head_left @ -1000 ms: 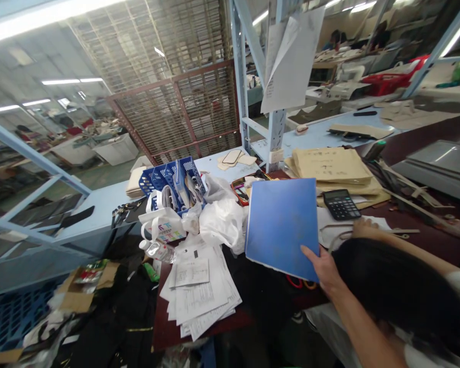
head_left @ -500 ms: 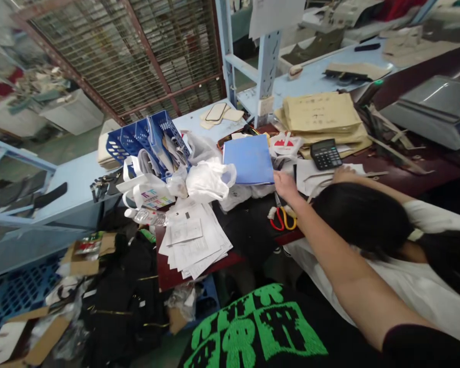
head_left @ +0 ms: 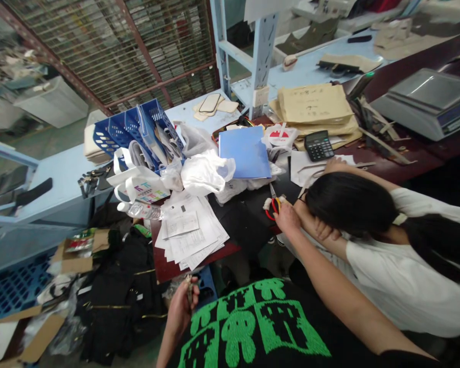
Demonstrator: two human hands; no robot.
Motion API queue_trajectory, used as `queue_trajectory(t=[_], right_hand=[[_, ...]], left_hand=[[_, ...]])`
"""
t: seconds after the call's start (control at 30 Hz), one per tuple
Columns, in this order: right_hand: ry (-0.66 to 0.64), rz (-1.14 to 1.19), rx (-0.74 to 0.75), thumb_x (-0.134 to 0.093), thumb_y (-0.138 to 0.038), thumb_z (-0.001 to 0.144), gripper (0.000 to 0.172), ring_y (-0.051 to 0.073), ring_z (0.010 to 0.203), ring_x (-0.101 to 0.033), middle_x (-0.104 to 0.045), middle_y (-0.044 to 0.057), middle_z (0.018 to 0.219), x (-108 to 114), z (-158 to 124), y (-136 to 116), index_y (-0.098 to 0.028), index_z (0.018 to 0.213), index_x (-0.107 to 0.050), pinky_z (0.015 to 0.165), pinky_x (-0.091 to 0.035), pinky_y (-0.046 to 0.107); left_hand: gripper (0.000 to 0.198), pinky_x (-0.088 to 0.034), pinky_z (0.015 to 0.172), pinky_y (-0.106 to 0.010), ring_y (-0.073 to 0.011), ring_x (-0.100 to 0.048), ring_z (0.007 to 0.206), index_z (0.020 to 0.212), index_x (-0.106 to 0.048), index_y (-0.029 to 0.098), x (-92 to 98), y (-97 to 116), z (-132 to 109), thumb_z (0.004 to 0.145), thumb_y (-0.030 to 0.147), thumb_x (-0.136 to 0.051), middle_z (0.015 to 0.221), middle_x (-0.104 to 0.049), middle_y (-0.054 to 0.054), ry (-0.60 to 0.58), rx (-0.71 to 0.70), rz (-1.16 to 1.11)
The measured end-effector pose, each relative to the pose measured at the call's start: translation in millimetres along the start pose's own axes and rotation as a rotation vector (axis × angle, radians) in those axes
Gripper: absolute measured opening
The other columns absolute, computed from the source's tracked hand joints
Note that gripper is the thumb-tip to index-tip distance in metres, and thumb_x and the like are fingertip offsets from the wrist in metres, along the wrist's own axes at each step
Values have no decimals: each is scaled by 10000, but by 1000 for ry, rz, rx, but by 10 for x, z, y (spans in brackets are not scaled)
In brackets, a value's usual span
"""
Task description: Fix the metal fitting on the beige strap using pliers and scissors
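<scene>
My right hand (head_left: 288,219) reaches across the dark table and closes on the handles of red and yellow scissors (head_left: 270,205), whose blades point away from me. Low by my black and green shirt, my left hand (head_left: 181,308) grips a small thin brownish piece (head_left: 189,289). A blue folder (head_left: 246,151) lies flat on white plastic bags (head_left: 204,173) behind the scissors. Just right of my right hand, a person in a white shirt (head_left: 391,276) rests their head on folded arms on the table.
A stack of printed papers (head_left: 191,232) hangs over the table's near corner. A blue file rack (head_left: 128,130), a calculator (head_left: 319,145), brown envelopes (head_left: 312,104) and a grey scale (head_left: 429,99) crowd the table. Cardboard and dark fabric (head_left: 115,296) litter the floor at left.
My right hand set the blue folder down on the bags, drew back and closed on the scissors. My left hand has come into view, and the view has tipped downward.
</scene>
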State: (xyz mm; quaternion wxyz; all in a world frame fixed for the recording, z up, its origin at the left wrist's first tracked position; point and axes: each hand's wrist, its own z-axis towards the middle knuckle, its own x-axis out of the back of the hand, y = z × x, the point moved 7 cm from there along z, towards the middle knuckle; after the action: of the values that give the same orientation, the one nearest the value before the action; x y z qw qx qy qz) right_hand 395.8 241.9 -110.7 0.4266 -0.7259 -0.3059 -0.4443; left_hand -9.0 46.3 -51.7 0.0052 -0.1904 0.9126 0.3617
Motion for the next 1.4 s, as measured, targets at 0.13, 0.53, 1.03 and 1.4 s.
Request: queue_trajectory(t=[0.13,0.53,1.03,1.4], right_hand=[[-114,-53,-57,-652,-198,822,389,305,1056,-641,-657,234,1140,39,39,-34,-44,1175,-602,803,-463,327],[-267,-191,-155,-628,-333,809,560,385,1107,-593,-605,338,1207,1,91,-203,3,1255,-577,724,-391,403],[-427,181,206,-652,-452,771,283,190,658,-575,-661,87,752,106,-884,-425,-177,806,-596,612,-397,305],[-640,333,708,-583,-373,841,193,179,686,-572,-650,29,799,401,-1972,-1085,-191,902,-606,642,-436,289]], left_hand=[[297,-322,495,-190,-66,-427,533,1006,-663,124,-218,373,-30,821,355,-651,706,-585,-15,-124,-146,-191],[377,-322,480,-182,-63,-506,531,1087,-667,102,-717,916,-222,810,352,-722,793,-678,-71,-339,-261,-278],[235,-200,382,-170,-23,-306,343,922,-649,101,-720,869,-257,872,317,-572,560,-545,16,-469,-74,-401],[192,-169,352,-157,-23,-260,304,801,-576,127,-898,775,-246,870,300,-532,496,-463,50,-492,90,-316]])
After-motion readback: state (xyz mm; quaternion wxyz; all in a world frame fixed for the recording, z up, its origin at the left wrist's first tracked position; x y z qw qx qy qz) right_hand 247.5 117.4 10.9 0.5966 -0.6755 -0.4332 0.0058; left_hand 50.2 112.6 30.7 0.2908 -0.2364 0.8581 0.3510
